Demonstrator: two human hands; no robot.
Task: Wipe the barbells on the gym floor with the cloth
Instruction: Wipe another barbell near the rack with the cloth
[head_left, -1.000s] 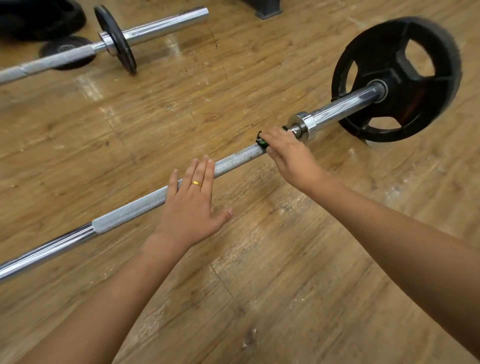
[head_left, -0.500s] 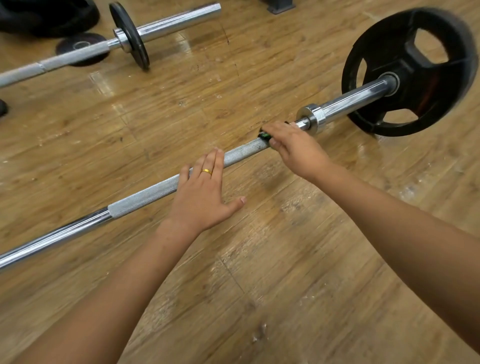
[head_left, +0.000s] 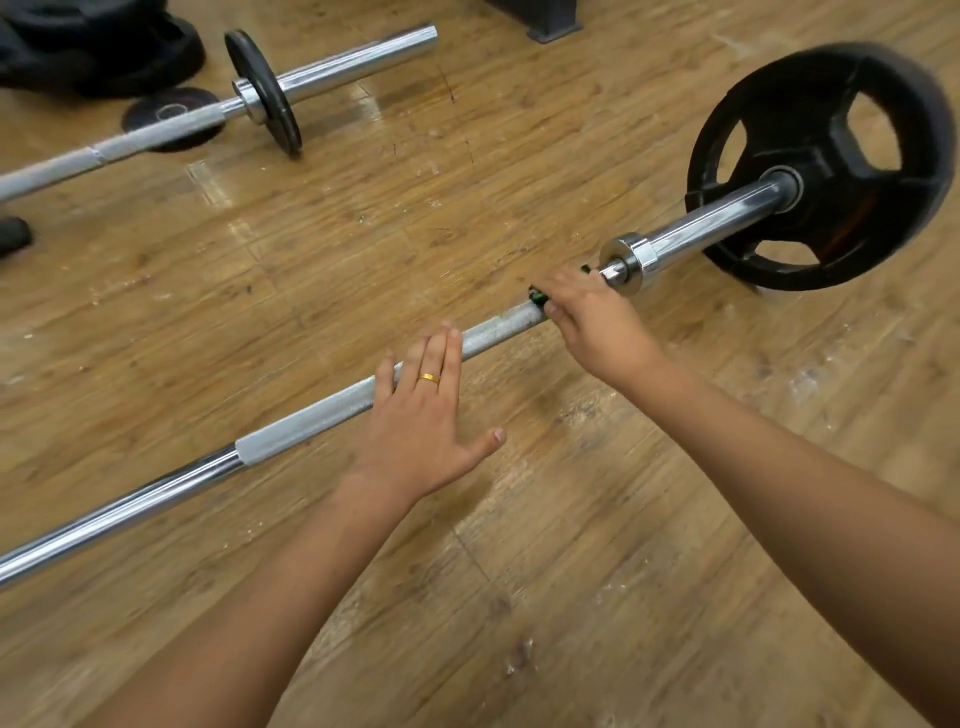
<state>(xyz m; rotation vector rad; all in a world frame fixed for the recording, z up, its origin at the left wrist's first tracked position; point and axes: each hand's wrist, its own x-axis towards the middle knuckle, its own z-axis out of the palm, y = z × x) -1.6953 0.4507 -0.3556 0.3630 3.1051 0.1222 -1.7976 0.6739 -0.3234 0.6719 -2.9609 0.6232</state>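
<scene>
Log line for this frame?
phase: wiping near barbell | left hand: flat on near barbell | right hand: grips green cloth by collar | second barbell: untouched, upper left

Cloth (head_left: 537, 297) mostly hidden under right hand (head_left: 592, 322); near barbell (head_left: 311, 415) cut off left; plate (head_left: 810, 88) rim blurred.

A left hand (head_left: 415, 426) rests flat on a barbell (head_left: 311, 415) lying on wooden flooring (head_left: 571, 571). The right hand (head_left: 592, 317) grips a green cloth (head_left: 537, 297) round the shaft.
</scene>
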